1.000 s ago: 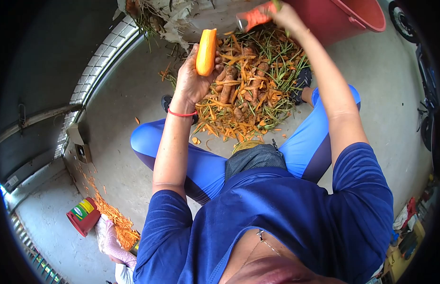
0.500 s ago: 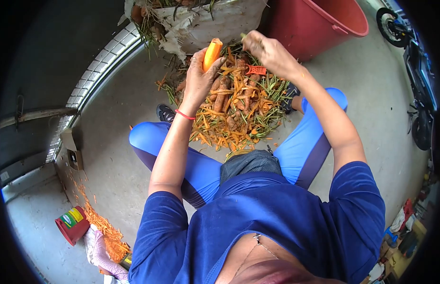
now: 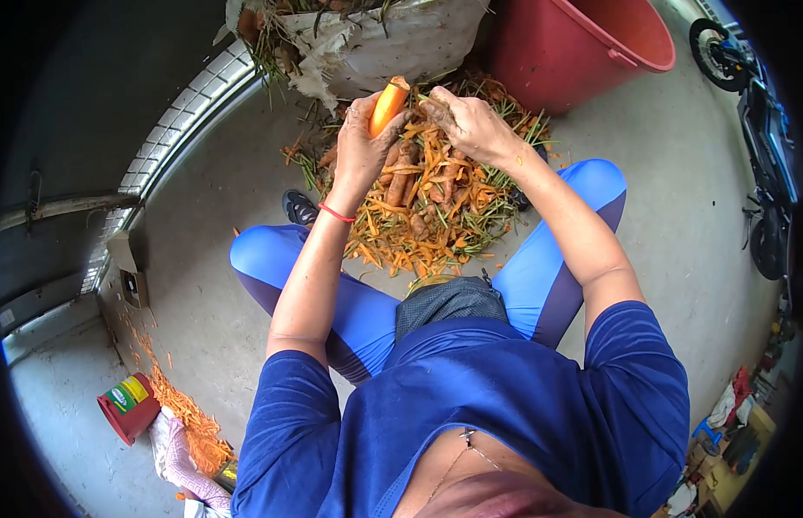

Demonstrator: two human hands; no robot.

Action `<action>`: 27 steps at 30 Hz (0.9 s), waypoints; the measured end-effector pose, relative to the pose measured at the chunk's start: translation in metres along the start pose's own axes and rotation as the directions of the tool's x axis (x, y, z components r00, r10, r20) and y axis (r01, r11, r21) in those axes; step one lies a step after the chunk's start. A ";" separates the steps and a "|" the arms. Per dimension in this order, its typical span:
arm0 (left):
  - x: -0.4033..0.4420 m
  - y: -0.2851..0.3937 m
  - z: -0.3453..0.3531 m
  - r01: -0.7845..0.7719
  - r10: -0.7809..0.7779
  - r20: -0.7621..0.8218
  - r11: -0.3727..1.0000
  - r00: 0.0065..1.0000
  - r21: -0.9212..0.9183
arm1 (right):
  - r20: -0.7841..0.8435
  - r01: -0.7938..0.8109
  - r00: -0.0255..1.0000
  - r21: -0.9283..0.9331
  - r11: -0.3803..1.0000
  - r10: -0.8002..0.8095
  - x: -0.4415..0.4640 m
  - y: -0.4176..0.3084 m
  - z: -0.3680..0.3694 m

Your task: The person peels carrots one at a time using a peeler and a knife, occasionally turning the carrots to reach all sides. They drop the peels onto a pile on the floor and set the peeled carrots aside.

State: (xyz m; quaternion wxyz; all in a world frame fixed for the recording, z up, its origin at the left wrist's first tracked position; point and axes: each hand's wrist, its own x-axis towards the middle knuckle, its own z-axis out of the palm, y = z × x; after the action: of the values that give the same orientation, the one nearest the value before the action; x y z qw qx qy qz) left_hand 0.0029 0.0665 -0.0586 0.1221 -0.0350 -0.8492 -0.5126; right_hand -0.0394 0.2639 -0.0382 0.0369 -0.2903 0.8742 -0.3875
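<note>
The left hand [image 3: 364, 142] is clamped round a peeled carrot [image 3: 389, 105] at twelve o'clock; at its four o'clock the right hand [image 3: 473, 129] is curled, contents hidden. A peelings heap [image 3: 427, 194] lies at six o'clock below them. At eight, a red bucket's [image 3: 141, 421] green-and-yellow label [image 3: 126, 394] is illegible.

1. From my distant feed, I see a smooth grey floor [image 3: 651, 224] spreading on both sides of the fingers [image 3: 438, 112].
2. Well left of the fingers, I make out a dark wall panel [image 3: 91, 104], edged by a pale gridded strip [image 3: 181, 125]; whether tile or window, I cannot tell.
3. Far lower left of them, I view a pale bluish surface [image 3: 65, 371].
4. Well right, I spot a dark motorbike [image 3: 766, 155] with blue parts.
5. Far lower right, I find mixed clutter [image 3: 733, 457].
6. I get bright light along the strip.
</note>
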 end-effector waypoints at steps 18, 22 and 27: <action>-0.007 0.020 0.004 0.129 -0.016 0.250 0.887 0.968 -0.443 | 0.314 -0.334 0.892 -0.030 0.942 0.326 -0.001 0.067 0.036; 0.002 0.014 -0.012 0.301 -0.263 0.163 0.671 0.951 -0.678 | 0.200 -0.395 0.914 0.226 0.890 0.354 0.006 0.041 0.011; 0.005 0.006 -0.012 0.275 -0.289 0.088 0.712 0.953 -0.646 | 0.268 -0.485 0.874 0.425 0.764 0.406 0.006 0.020 0.014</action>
State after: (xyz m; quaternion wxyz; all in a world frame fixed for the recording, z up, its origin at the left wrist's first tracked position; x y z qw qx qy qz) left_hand 0.0011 0.0585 -0.0470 0.0311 0.0597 -0.6118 -0.7881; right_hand -0.0499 0.2624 -0.0612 0.2686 -0.0854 0.7884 -0.5468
